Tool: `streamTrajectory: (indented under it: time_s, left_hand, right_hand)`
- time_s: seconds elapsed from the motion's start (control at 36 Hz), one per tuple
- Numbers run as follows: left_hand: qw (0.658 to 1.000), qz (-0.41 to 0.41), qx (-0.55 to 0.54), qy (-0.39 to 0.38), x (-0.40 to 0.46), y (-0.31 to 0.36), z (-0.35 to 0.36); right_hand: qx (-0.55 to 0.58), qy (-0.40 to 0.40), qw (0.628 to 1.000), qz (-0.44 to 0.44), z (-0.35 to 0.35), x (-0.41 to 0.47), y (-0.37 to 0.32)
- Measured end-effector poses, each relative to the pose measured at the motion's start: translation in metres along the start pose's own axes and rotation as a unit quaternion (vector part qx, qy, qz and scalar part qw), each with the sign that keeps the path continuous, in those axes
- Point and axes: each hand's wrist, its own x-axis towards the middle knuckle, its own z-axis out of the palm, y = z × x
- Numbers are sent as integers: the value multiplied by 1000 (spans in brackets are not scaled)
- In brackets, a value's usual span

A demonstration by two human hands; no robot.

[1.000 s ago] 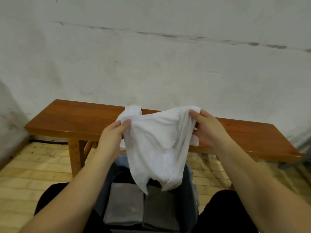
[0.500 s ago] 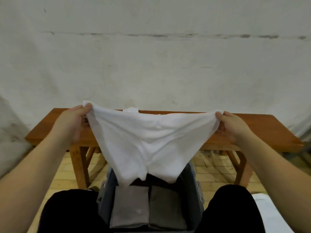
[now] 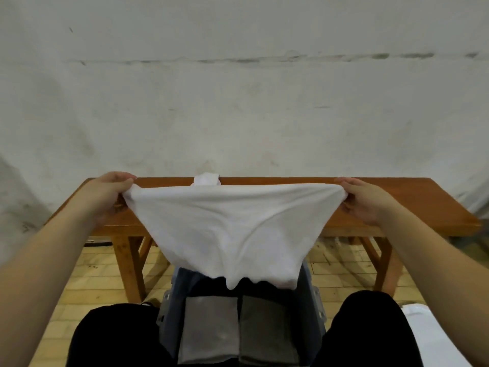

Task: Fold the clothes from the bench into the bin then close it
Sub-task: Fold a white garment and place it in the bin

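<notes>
Wooden and reddish-brown, the bench (image 3: 412, 197) runs across the scene in front of a pale, stained wall (image 3: 238, 102), standing on a floor of yellow bricks (image 3: 87, 274). At the left, the left hand (image 3: 105, 194) grips one top corner of a white garment (image 3: 227, 229), its fingers curled over the bunched cloth just above the bench's left end. The garment is stretched wide between both hands, its upper edge taut and level with the bench top, while the middle sags down in soft folds to a narrow lower edge. A small white flap of the same cloth sticks up behind the upper edge near the middle. The lower edge hangs over the open grey bin (image 3: 312, 300), which sits on the floor between the person's knees in black trousers (image 3: 111, 337). Inside the bin lie two folded pieces side by side: a lighter grey cloth (image 3: 209, 327) on the left and a darker grey cloth (image 3: 264, 329) touching it on the right. Farther right, the right hand (image 3: 365, 202) pinches the garment's other top corner, fingers and thumb closed on the gathered fabric over the bench's right part. At the lower right edge, a white sheet-like thing (image 3: 434, 337) lies beside the right knee; what it is cannot be told.
</notes>
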Motion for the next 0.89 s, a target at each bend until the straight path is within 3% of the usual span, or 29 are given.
streamTrajectory:
  time_s: [0.14,0.25,0.33,0.44,0.56,0.67,0.72,0.78,0.83,0.89]
  left_hand:
    - [999,-4,10,-44,2,1,-2]
    - [998,8,-24,-51,2,0,1]
    - [997,38,22,-60,-1,-2,4]
    - [966,134,221,25,-9,-3,17]
    - [942,173,277,72,-11,-1,21]
    - [925,194,313,88,-9,4,16]
    - [923,203,319,73,-5,6,12]
    - [934,202,293,41,2,5,6]
    - [966,177,189,-18,4,0,1]
    - [987,135,8,-88,2,-2,-1]
  right_hand:
    - [-27,-14,999,-12,-1,2,-6]
    - [-115,-31,991,-56,1,-6,-10]
    - [-291,11,949,-118,4,-9,-8]
    - [-467,50,859,-204,7,-6,-8]
    - [-541,55,813,-210,4,0,-12]
    - [-560,54,796,-221,-1,4,-17]
    - [-546,44,807,-218,-3,2,-22]
    - [-494,15,844,-209,-5,-3,-25]
    - [-365,-15,915,-172,-7,-7,-26]
    - [-169,-44,975,-135,-10,-5,-24]
